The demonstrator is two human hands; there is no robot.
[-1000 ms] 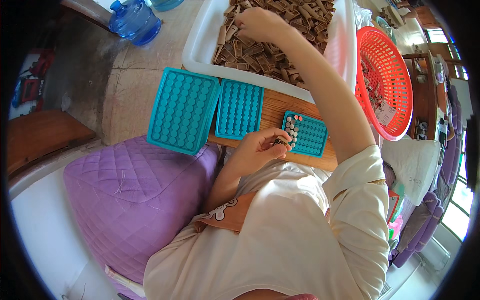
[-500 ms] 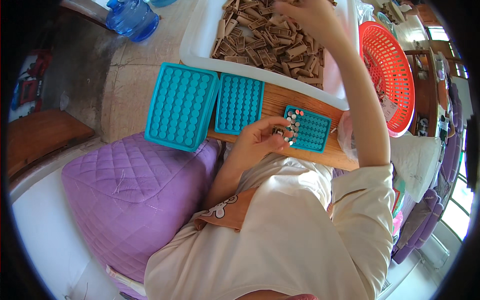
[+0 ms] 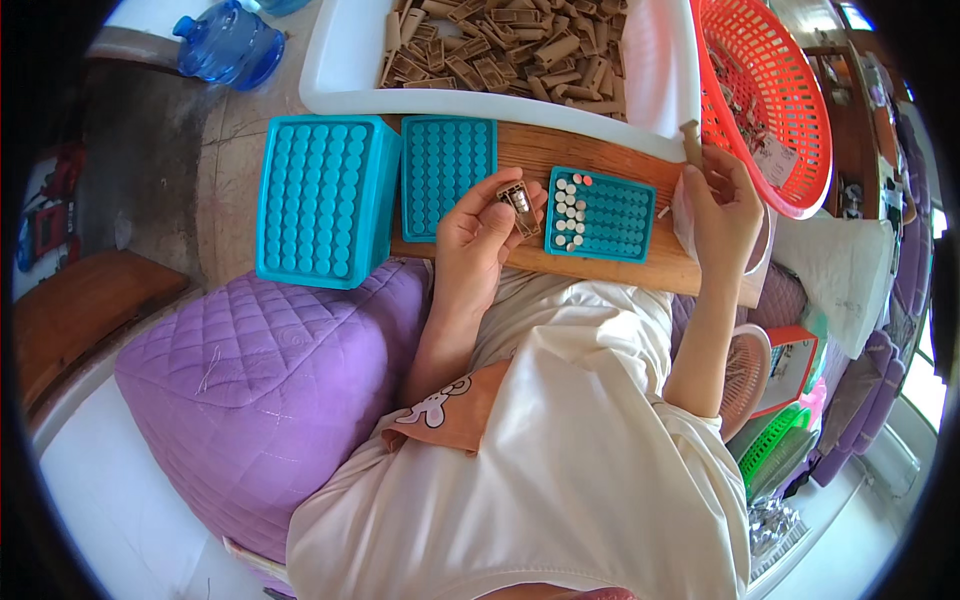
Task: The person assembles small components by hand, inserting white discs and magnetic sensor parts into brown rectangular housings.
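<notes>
Between the thumb and fingers of my left hand (image 3: 472,240) is a small brown plastic casing (image 3: 518,210) with shiny metal parts inside. My right hand (image 3: 722,205) pinches a slim brown plastic piece (image 3: 691,140), raised near the front right corner of a white bin (image 3: 450,103). Many similar loose brown pieces (image 3: 505,45) fill that bin. Just right of my left hand lies a small teal tray with round recesses (image 3: 620,218). Several white discs (image 3: 569,205) and a few pinkish ones sit along its left side.
Two larger teal trays, one in the middle (image 3: 449,175) and one at the left (image 3: 318,200), stand by the wooden board (image 3: 540,150). A red basket (image 3: 815,120) is at the right. A purple quilted cushion (image 3: 270,370) lies left of me, and a blue water jug (image 3: 230,48) stands behind.
My right hand has come out of the white bin toward me and right, now with a brown piece. My left hand has turned, showing the casing's inside. The view has shifted slightly.
</notes>
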